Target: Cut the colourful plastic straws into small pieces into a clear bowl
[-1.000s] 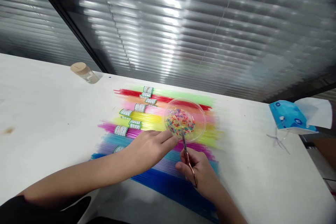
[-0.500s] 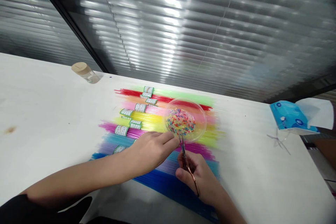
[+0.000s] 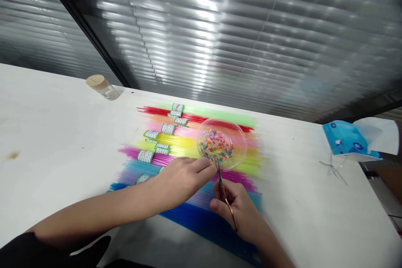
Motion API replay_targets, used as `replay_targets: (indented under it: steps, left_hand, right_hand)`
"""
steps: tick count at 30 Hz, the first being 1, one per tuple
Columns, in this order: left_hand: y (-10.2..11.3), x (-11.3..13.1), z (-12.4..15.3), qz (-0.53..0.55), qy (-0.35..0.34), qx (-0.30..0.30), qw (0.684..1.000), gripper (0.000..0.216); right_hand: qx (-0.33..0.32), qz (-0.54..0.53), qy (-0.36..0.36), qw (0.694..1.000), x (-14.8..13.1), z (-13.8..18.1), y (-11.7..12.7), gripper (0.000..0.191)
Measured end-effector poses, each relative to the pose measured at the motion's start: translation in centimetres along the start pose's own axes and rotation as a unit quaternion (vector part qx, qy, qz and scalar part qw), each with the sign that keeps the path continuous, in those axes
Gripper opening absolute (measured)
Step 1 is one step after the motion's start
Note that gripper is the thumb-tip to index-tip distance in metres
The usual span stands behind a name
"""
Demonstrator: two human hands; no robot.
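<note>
Gripping a pair of scissors (image 3: 225,190), the right hand (image 3: 243,213) sits at the lower centre of the head view. Its fingers are curled shut through the copper-coloured handles. The blades point up the frame, with their tips at the near rim of a clear plastic dish (image 3: 241,153). The wrist comes in from the bottom right edge and lies over a spread of blue straws (image 3: 197,217).

The left hand (image 3: 180,178) lies just left of the blades, palm down. Its fingers are drawn together to a pinch right beside the scissors. I cannot make out whether anything thin is held in that pinch. The bare forearm runs down to the lower left corner and ends at a dark sleeve (image 3: 37,251).

The dish holds a heap of short coloured straw bits (image 3: 216,145) and rests on banded bundles of straws (image 3: 179,140) fanned across the white table (image 3: 56,142). A cork-lidded jar (image 3: 102,86) stands at the upper left. A blue tissue pack (image 3: 345,140) lies at the right edge.
</note>
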State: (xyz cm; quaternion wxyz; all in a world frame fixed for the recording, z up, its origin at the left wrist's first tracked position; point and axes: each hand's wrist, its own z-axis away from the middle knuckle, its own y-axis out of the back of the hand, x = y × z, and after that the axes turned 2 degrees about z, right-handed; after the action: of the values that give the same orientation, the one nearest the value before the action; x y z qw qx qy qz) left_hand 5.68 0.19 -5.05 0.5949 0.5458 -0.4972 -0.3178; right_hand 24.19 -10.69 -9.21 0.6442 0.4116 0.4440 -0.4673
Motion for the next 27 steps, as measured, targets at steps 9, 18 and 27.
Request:
replay_targets:
  steps: [9,18,27]
  left_hand:
    - [-0.4,0.0,-0.1,-0.007,0.012,0.054,0.998,0.02]
    - [-1.1,-1.0,-0.1,-0.025,0.044,0.16,0.986,0.037]
    - [-1.2,-2.2,-0.1,0.005,0.113,0.194,0.975,0.027]
  right_hand:
    - [0.023,0.017,-0.019,0.999,0.2,-0.1,-0.2,0.063]
    - [0.1,-0.066,-0.004,0.993,1.1,-0.3,-1.0,0.056]
    - [0.157,-0.062,0.041,0.985,1.4,-1.0,-1.0,0.055]
